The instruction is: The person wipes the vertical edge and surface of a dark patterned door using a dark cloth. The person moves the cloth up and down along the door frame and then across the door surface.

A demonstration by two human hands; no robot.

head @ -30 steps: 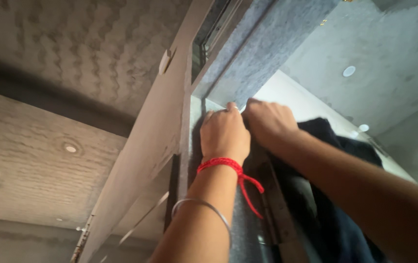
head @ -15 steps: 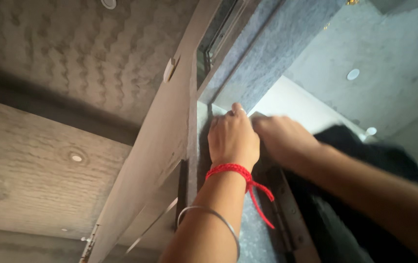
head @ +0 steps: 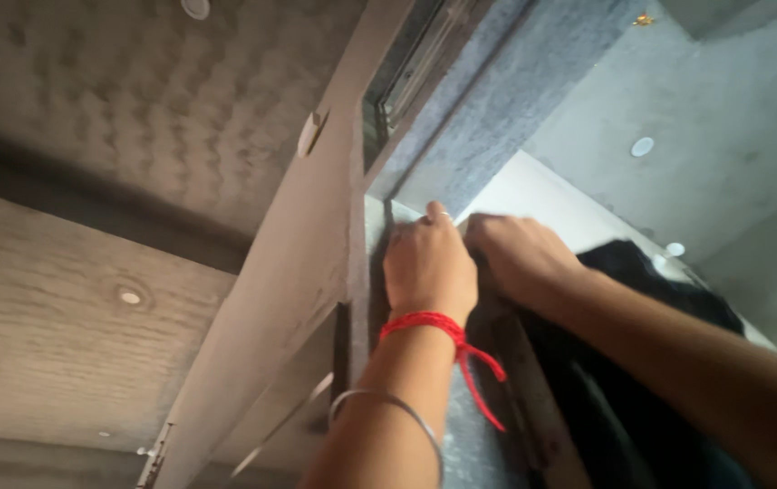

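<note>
Head view: both hands, left hand point(head: 429, 267) and right hand point(head: 517, 254), grip dark cloth point(head: 642, 362) just below.

You have dark cloth point(head: 651, 362), black to navy, soft and bunched in folds, up in high grey-lined compartment point(head: 497, 100). It lies under your right forearm, right of hinged edge, upper end tucked beneath your fingers near compartment's top corner.
</note>
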